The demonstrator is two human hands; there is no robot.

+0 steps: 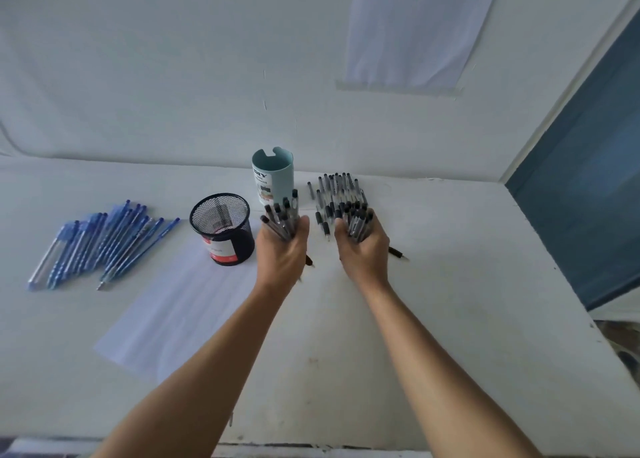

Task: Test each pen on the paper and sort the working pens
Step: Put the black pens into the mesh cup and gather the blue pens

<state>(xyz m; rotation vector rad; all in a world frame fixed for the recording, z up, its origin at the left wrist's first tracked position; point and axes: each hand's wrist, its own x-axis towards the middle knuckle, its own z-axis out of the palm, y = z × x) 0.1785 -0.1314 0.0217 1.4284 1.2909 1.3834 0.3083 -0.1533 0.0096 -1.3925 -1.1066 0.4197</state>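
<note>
Two bare forearms reach from the near edge of the white tabletop toward its far edge. A white sheet of paper lies flat to the left of the arms, and a black wire-mesh pen cup with a red label stands on its far end. The left hand, just beside the mesh cup, has its grip curled round an upright bundle of clear black-capped pens; pen tips poke out below the palm. The right hand, near it, has its grip closed on a second bundle of black-capped pens, at the near end of a loose pile of black-capped pens lying by the far edge. A fan of blue pens lies toward the left edge, well apart from the hands. A pale teal cylindrical holder stands at the far edge, partly hidden behind the left hand's bundle. A white taped sheet hangs on the wall beyond.
</note>
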